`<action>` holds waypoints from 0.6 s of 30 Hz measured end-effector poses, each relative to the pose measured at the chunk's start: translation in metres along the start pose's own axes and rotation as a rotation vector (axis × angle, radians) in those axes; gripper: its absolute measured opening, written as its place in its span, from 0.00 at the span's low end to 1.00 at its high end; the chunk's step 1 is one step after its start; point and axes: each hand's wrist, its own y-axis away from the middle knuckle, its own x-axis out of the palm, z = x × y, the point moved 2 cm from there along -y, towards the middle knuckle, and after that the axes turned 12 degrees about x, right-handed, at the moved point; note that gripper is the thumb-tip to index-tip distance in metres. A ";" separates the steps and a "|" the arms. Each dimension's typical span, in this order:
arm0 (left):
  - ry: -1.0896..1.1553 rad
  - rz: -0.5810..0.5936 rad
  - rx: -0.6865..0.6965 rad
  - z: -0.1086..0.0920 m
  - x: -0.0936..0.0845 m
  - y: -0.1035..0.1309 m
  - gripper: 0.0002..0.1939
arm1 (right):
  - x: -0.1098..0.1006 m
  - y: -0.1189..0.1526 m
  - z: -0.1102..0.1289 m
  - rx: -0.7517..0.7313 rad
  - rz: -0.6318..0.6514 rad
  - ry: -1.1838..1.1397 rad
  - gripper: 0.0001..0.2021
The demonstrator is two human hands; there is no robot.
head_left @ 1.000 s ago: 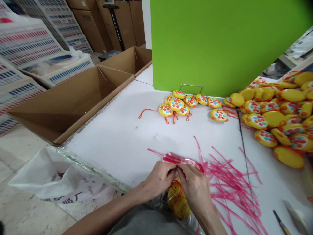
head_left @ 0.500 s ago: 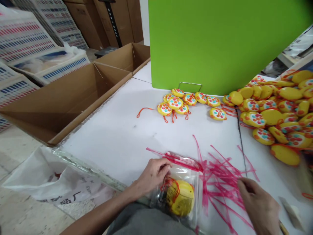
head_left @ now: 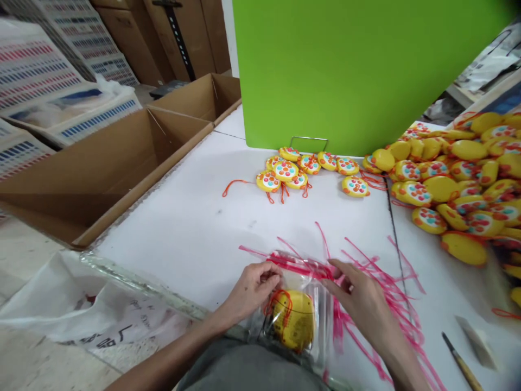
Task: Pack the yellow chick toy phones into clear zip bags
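A clear zip-lock bag [head_left: 321, 326] with a pink band along its top lies at the table's front edge, against my body. Inside it is a yellow, rounded toy [head_left: 296, 320] with an orange cord. My left hand [head_left: 254, 285] pinches the bag's upper left edge, thumb against the bent fingers. At the upper right corner, my right hand [head_left: 358, 293] has its thumb and forefinger on the end of the pink band. Thin pink plastic strips [head_left: 401, 315] lie tangled beneath and beside the right hand.
Several yellow toys with dotted white faces [head_left: 285, 170] lie before a green board [head_left: 325, 70]. A large heap of them [head_left: 443, 190] fills the right side. A wooden-handled tool [head_left: 462, 361] lies front right. Open cardboard boxes [head_left: 109, 168] stand along the left edge.
My right hand has moved left from the loose pink strips to the bag's upper right corner, uncovering the wooden-handled tool. My left hand still holds the bag's left edge. The view shifted slightly.
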 end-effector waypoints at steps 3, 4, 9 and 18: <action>-0.059 0.020 0.039 -0.003 0.002 0.002 0.09 | 0.006 -0.036 0.030 -0.041 0.058 0.126 0.18; -0.073 0.021 0.036 -0.004 0.003 0.002 0.09 | 0.010 -0.047 0.036 -0.043 0.063 0.160 0.17; -0.071 0.011 0.019 0.000 0.004 0.001 0.07 | 0.041 -0.085 0.070 -0.064 0.123 0.268 0.13; -0.053 0.051 -0.023 0.012 0.003 0.006 0.05 | 0.027 -0.106 0.029 -0.031 0.145 0.167 0.09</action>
